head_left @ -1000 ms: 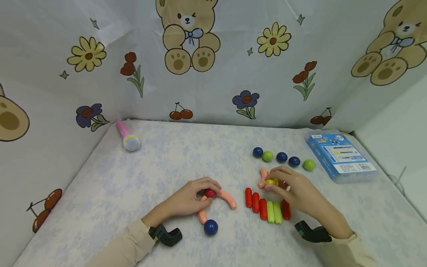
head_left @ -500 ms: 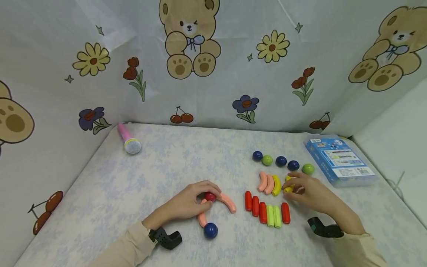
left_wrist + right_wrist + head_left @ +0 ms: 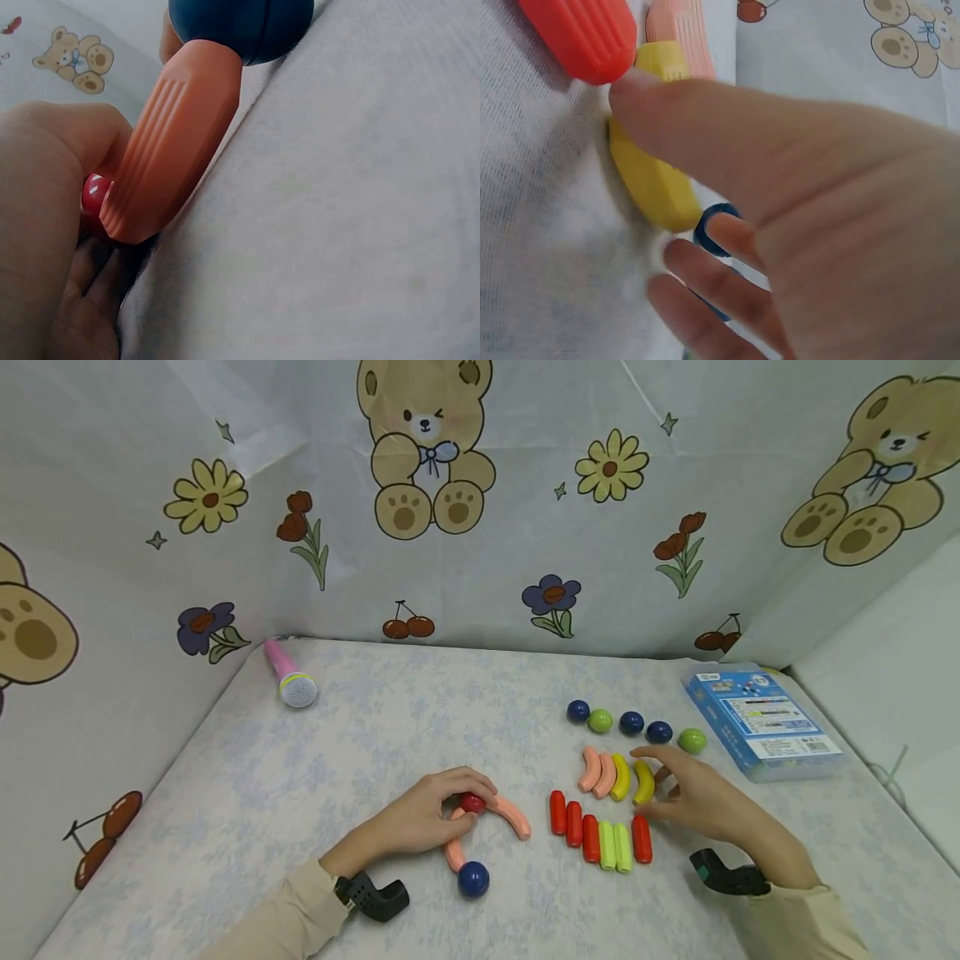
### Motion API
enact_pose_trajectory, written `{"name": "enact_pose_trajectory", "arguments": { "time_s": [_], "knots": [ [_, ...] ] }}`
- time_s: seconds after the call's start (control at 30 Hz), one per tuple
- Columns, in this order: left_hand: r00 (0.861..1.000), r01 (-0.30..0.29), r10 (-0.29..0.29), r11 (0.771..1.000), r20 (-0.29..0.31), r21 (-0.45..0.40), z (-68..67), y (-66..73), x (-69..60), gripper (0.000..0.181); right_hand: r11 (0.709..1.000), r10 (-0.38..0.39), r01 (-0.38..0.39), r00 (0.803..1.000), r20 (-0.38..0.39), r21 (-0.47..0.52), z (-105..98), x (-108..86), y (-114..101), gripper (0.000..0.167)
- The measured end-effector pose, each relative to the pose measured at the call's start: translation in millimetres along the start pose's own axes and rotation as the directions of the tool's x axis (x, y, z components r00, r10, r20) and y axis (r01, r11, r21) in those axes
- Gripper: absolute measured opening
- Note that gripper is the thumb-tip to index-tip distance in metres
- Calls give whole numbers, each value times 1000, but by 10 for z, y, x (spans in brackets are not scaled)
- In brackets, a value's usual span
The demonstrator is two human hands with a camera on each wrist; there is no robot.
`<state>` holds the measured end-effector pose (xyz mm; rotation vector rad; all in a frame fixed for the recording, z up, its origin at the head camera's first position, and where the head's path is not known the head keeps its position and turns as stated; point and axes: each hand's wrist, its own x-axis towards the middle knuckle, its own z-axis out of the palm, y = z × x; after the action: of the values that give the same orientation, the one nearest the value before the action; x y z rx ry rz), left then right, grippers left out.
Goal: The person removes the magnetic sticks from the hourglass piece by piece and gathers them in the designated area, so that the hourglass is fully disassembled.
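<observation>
My left hand point(image 3: 427, 814) grips a red ball point(image 3: 471, 802) with thumb and fingers. Two pink curved rods point(image 3: 512, 817) run from the ball. The nearer rod point(image 3: 176, 135) meets a dark blue ball point(image 3: 473, 879), which lies toward me. To the right, a yellow curved rod point(image 3: 643, 782) lies on the table, last in a row with another yellow rod point(image 3: 620, 777) and two pink ones point(image 3: 591, 768). My right hand point(image 3: 697, 793) is beside it, fingers spread. The right wrist view has the thumb in front of the yellow rod point(image 3: 656, 184) and the other fingertips apart from it.
Short red tubes point(image 3: 558, 812) and two light green tubes point(image 3: 623, 847) form a row nearer me. Behind the curved rods lie blue balls point(image 3: 632, 722) and green balls point(image 3: 692, 741). A blue box point(image 3: 765, 718) stands back right, a pink toy microphone point(image 3: 291, 677) back left.
My right hand has moved right, leaving yellow curved rods beside the pink ones; its fingers have opened from the last one. My left hand stays on the red ball.
</observation>
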<state>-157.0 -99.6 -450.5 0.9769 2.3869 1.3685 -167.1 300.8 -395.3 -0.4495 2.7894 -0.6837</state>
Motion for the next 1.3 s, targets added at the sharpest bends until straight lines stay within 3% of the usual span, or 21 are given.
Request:
{"name": "enact_pose_trajectory", "arguments": {
  "time_s": [0.17,0.3,0.5,0.6,0.77,0.87,0.97,1.17,1.3],
  "knots": [
    [1000,-6,6,1000,2,-5,6,-7,8,35,994,-75,66,992,-103,-84,13,-28,-166,67],
    [1000,-2,2,1000,-3,-5,5,-4,8,37,975,-201,181,965,-169,-127,99,-39,-411,54],
    [1000,-19,19,1000,-15,14,6,-9,9,37,927,-357,341,929,-94,-155,398,-41,-838,41],
    [1000,-25,25,1000,-3,-5,1,-15,7,36,893,-431,416,900,-60,-169,554,-64,-997,39],
    [999,-18,19,999,34,-29,-8,-14,1,37,811,-575,566,818,-27,-146,792,-120,-1146,36],
    [999,-29,29,999,44,-23,-10,-14,-1,37,776,-619,613,786,7,-149,899,-135,-1187,31],
    [998,-34,35,999,44,-20,-12,-15,-4,36,767,-630,626,776,14,-140,947,-137,-1199,28],
    [997,-31,34,999,66,-42,-20,-18,-10,36,797,-602,599,799,-16,-79,929,-134,-1191,27],
    [995,-34,39,998,90,-58,-24,-26,-10,38,784,-619,616,785,-24,-69,928,-127,-1192,23]
  ]
}}
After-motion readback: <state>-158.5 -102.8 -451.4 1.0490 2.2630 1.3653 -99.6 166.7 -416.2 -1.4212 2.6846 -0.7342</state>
